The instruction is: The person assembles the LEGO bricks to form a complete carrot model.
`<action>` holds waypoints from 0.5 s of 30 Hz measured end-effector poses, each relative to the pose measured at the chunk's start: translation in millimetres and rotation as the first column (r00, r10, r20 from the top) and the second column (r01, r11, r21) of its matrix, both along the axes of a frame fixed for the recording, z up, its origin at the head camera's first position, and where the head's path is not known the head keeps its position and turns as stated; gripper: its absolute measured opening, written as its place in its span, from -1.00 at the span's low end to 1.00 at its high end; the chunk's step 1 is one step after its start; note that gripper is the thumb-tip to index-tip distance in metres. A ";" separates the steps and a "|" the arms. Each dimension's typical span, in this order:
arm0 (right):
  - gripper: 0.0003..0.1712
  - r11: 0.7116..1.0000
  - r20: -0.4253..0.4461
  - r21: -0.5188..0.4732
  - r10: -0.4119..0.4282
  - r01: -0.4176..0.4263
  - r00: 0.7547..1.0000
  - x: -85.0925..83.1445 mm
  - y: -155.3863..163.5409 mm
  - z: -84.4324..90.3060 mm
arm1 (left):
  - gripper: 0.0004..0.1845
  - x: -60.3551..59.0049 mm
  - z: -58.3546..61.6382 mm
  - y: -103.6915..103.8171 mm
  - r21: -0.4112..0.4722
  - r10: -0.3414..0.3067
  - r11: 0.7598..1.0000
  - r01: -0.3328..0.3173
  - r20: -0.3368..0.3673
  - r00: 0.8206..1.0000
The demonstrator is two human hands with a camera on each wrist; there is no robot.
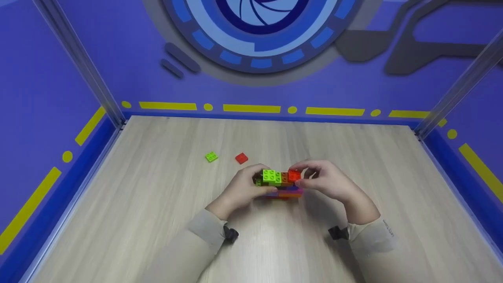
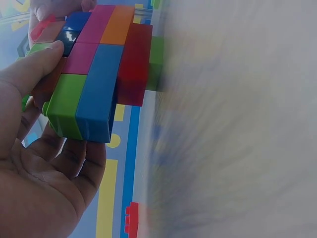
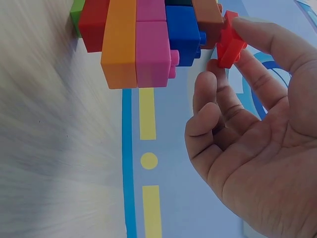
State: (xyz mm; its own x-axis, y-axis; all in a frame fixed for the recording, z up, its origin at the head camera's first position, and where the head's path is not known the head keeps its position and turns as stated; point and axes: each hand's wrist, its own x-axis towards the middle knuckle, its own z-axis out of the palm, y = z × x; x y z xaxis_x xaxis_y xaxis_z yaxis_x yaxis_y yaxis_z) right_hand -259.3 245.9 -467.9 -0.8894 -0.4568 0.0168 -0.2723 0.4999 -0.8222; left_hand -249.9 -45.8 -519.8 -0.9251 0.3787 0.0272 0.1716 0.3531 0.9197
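Note:
A stack of joined toy building bricks [image 1: 289, 194] in several colours stands in the middle of the table. My left hand [image 1: 239, 192] grips its left end, with the thumb [image 2: 45, 62] along the near side and the fingers behind. On top of the stack, a lime green brick [image 1: 269, 175] sits at the left and a brown brick [image 3: 208, 20] towards the right. At the upper right end, my right hand [image 1: 330, 181] pinches a thin red brick [image 3: 230, 42] between thumb and fingertips. It is slightly tilted against the brown brick; whether its studs are joined I cannot tell.
Two loose flat bricks lie on the wooden table [image 1: 177, 165] beyond my left hand: a lime green one [image 1: 211, 157] and a red one [image 1: 241, 158]. Blue printed walls [image 1: 251, 94] enclose the back and both sides, with metal posts [image 1: 98, 84] at the corners.

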 end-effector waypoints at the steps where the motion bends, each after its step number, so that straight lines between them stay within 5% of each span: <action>1: -0.56 1.000 -0.002 0.001 -0.002 0.002 1.000 0.3 -0.7 -0.1 | -0.53 0.2 -0.1 -0.1 0.002 0.000 1.000 0.000 0.000 1.000; 15: -0.60 0.999 -0.039 -0.042 -0.002 0.000 0.999 3.6 -3.6 0.4 | -0.61 -0.1 -1.7 0.3 0.007 -0.009 1.000 0.009 -0.011 1.000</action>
